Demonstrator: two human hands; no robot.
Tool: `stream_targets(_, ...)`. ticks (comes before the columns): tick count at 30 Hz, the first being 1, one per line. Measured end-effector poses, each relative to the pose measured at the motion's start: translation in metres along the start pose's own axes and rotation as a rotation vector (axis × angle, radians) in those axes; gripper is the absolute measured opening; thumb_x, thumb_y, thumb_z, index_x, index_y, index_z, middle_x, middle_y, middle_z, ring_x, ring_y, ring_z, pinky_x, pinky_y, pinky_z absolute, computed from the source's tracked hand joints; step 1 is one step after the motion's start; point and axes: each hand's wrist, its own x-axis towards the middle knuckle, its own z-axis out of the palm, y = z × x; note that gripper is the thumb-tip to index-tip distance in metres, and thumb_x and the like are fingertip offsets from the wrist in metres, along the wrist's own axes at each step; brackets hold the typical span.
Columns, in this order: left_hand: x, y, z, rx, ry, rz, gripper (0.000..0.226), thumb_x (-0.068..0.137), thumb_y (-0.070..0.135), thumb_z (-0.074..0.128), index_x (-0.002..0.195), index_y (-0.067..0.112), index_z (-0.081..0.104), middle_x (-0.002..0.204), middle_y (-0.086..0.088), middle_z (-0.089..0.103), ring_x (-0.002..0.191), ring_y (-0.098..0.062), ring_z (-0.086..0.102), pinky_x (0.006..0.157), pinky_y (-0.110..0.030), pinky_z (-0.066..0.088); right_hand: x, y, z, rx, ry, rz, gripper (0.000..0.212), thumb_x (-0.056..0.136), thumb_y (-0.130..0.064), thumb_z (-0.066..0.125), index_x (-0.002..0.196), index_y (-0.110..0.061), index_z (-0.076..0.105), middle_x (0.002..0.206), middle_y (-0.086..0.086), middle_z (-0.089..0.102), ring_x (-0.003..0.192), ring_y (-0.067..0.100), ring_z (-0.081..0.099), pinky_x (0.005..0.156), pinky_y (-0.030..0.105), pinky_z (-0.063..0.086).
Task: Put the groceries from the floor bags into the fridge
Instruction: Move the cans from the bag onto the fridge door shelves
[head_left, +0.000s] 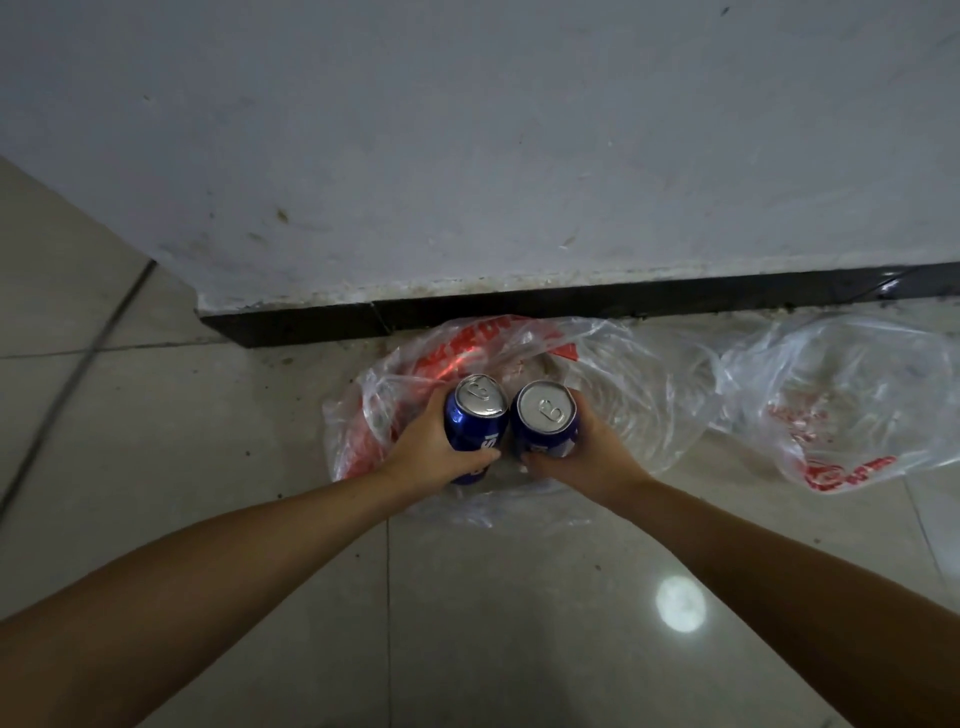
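A big grey wall (467, 130) fills the top of the view. It has small dirty marks on it. One black strip (571, 304) runs along its bottom edge. Below that is the floor (182, 441), made of pale shiny tiles, with one round spot of light (679, 604) shining on it.

Two see-through plastic bags lie on the floor, right by the black strip. The left bag (623, 374) is under the hands. It has red writing on it, but the plastic is too crumpled for the words to be read. The right bag (841, 405) lies just beside it. It also has red writing that is too wrinkled and blurry to read.

Two bare arms reach down from the bottom of the view. The left hand (426, 447) has its fingers and thumb wrapped around one blue can. The right hand (592, 457) has its fingers and thumb wrapped around the other blue can.

There are two cans. Both stand upright over the left bag, side by side and very close together. Each has a silver top with a pull tab. The left can (472, 426) shows white letters that look like "SI". The rest of the word is hidden by the hand. The right can (545, 423) has a white patch on its side, but no letters can be read there.
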Motion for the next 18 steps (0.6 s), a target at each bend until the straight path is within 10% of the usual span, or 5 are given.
stream_targets(6, -0.003, 0.015, 0.004, -0.009, 0.043, -0.007, 0.085, 0.069, 0.02, 0.082, 0.138, 0.02, 0.034, 0.126, 0.008, 0.054, 0.111, -0.004, 0.049, 0.092, -0.017, 0.04, -0.008, -0.01, -0.003, 0.018, 0.058, 0.028, 0.072, 0.068, -0.013, 0.083, 0.124, -0.029, 0.041, 0.113, -0.016, 0.055, 0.103, -0.003, 0.053, 0.075, 0.001, 0.042)
stream_targets(13, -0.05, 0.111, -0.019, -0.158, 0.185, -0.114, 0.08, 0.071, 0.009, 0.08, 0.136, 0.016, 0.035, 0.132, 0.0, 0.053, 0.123, -0.016, 0.049, 0.1, -0.026, 0.038, -0.07, -0.094, -0.038, 0.103, 0.169, 0.108, 0.074, 0.069, -0.011, 0.081, 0.131, -0.017, 0.04, 0.118, -0.008, 0.054, 0.111, 0.007, 0.05, 0.095, 0.026, 0.044)
stream_targets(18, -0.104, 0.183, -0.05, -0.106, 0.22, -0.087, 0.074, 0.068, 0.012, 0.082, 0.129, 0.02, 0.04, 0.112, 0.013, 0.051, 0.103, -0.003, 0.053, 0.076, -0.006, 0.044, -0.123, -0.17, -0.082, 0.084, 0.109, 0.15, 0.068, 0.068, -0.013, 0.082, 0.122, -0.023, 0.041, 0.114, -0.007, 0.056, 0.107, 0.011, 0.055, 0.089, 0.027, 0.047)
